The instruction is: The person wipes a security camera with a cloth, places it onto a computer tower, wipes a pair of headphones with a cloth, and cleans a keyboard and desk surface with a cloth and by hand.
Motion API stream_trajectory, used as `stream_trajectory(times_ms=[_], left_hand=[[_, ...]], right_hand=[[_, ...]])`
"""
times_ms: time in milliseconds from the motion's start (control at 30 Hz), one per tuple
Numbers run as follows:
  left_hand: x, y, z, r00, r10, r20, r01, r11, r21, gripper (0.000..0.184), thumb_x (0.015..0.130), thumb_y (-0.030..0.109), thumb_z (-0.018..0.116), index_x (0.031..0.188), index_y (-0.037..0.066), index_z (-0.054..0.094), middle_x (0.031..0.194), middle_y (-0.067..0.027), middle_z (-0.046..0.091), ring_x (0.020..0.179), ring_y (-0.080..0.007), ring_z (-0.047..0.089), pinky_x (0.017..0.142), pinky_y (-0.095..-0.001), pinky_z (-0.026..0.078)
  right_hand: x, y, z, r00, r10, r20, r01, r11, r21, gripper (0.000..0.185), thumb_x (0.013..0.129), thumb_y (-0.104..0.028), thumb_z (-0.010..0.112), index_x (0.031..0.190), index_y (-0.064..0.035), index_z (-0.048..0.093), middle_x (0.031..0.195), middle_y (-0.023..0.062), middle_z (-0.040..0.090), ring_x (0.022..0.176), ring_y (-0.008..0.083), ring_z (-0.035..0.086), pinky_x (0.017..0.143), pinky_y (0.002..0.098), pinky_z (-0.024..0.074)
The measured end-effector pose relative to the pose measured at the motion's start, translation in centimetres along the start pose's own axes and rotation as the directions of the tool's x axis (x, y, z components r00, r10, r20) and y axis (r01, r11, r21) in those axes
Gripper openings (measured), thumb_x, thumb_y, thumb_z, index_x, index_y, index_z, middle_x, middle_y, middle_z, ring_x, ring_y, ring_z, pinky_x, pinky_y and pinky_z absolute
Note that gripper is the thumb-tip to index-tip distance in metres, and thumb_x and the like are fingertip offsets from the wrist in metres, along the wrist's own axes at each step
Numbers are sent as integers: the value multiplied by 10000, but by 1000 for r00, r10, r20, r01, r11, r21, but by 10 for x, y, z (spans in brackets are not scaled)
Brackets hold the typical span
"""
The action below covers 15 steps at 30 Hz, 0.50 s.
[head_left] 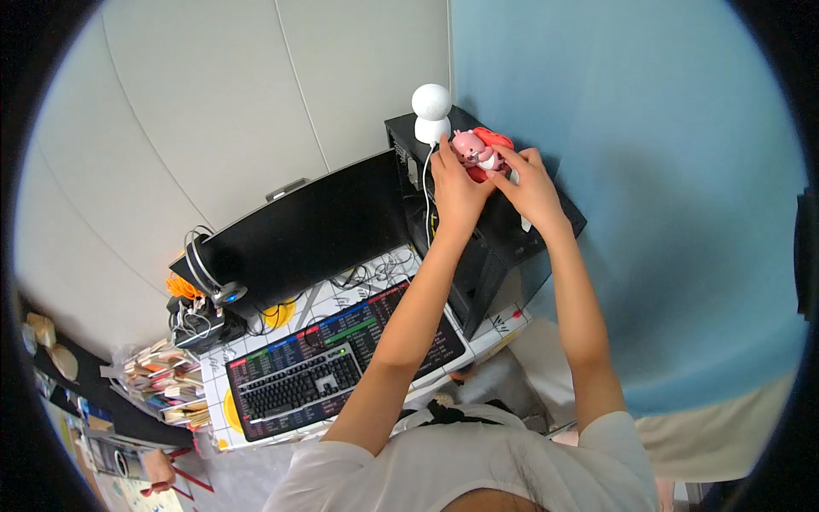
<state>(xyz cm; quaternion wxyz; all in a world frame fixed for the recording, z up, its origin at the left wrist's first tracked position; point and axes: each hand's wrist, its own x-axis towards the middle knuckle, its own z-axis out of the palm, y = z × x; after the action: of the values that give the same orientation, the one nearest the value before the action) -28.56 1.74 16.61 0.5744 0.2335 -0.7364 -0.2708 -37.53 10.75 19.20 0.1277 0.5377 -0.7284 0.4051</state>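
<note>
A small pink animal figurine (469,150) with a white belly is between my hands, above the black computer case (520,230). My left hand (459,192) grips its left and lower side, with the fingers pointing up. From the right, my right hand (531,189) closes its thumb and fingers on the figurine. Red parts show behind and below it, one of them a red piece (495,137) at its upper right; I cannot tell whether they belong to the figurine. A white camera with a round head (432,102) stands just beyond my left fingertips.
Left of the case stands a dark monitor (307,230). A black keyboard (299,386) lies on a printed desk mat (418,328). Headphones (223,293) hang at the monitor's left corner. A white cable (427,200) runs down from the camera. A blue curtain (674,188) borders the right.
</note>
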Motion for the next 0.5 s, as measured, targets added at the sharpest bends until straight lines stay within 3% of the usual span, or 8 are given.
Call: stream_trajectory(times_ms=[133, 233, 300, 333, 367, 433, 500], left_hand=[[5, -14, 8, 999, 11, -49, -11, 1000, 3, 925, 566, 165, 773, 1279, -89, 241, 1092, -243, 424, 986, -374, 465, 862, -406, 397], [0, -20, 3, 997, 71, 9, -71, 997, 26, 864, 566, 198, 771, 1251, -74, 320, 1057, -221, 478, 976, -358, 478, 845, -402, 403], [3, -26, 1, 998, 11, 59, -28, 956, 293, 706, 576, 231, 753, 1160, -40, 462, 956, -163, 552, 943, -327, 497, 809, -390, 407], [4, -29, 2, 997, 61, -42, -40, 923, 382, 517, 613, 257, 729, 1035, -3, 581, 868, -123, 607, 893, -302, 527, 785, -386, 415], [7, -32, 3, 997, 64, -45, -42, 922, 384, 517, 613, 257, 729, 1035, -3, 581, 868, -123, 607, 893, -302, 527, 785, -386, 415], [16, -39, 2, 993, 26, 111, -79, 862, 500, 425, 651, 246, 699, 1010, 42, 602, 867, -114, 608, 867, -280, 526, 791, -394, 386], [21, -44, 6, 991, 17, 134, -78, 880, 469, 385, 652, 193, 680, 1002, 60, 592, 891, -98, 588, 891, -285, 493, 846, -408, 338]], right_hand=[[18, 9, 4, 996, 6, 92, -4, 1000, -12, 401, 772, -269, 615, 1148, -153, 536, 933, 163, 534, 817, 326, 557, 732, 385, 458], [33, 21, 9, 992, -66, 111, 72, 996, -55, 411, 758, -233, 617, 1155, -164, 536, 871, 149, 552, 783, 315, 566, 718, 382, 462], [39, 30, 17, 991, -96, 91, 97, 995, -2, 385, 761, -188, 604, 1140, -159, 544, 873, 146, 554, 803, 311, 570, 723, 387, 463], [43, 35, 22, 991, -100, 88, 102, 995, -19, 391, 765, -184, 598, 1150, -155, 535, 879, 151, 553, 807, 315, 571, 722, 391, 465], [47, 40, 25, 991, -104, 85, 108, 993, -37, 396, 770, -179, 593, 1160, -152, 527, 886, 156, 551, 811, 320, 572, 722, 395, 467], [52, 34, 23, 991, -78, 105, 86, 993, -79, 410, 773, -176, 587, 1175, -152, 513, 896, 160, 548, 819, 327, 572, 723, 400, 468], [57, 34, 25, 991, -46, 122, 61, 991, -118, 424, 776, -174, 582, 1191, -152, 499, 907, 164, 545, 827, 335, 573, 723, 405, 470]])
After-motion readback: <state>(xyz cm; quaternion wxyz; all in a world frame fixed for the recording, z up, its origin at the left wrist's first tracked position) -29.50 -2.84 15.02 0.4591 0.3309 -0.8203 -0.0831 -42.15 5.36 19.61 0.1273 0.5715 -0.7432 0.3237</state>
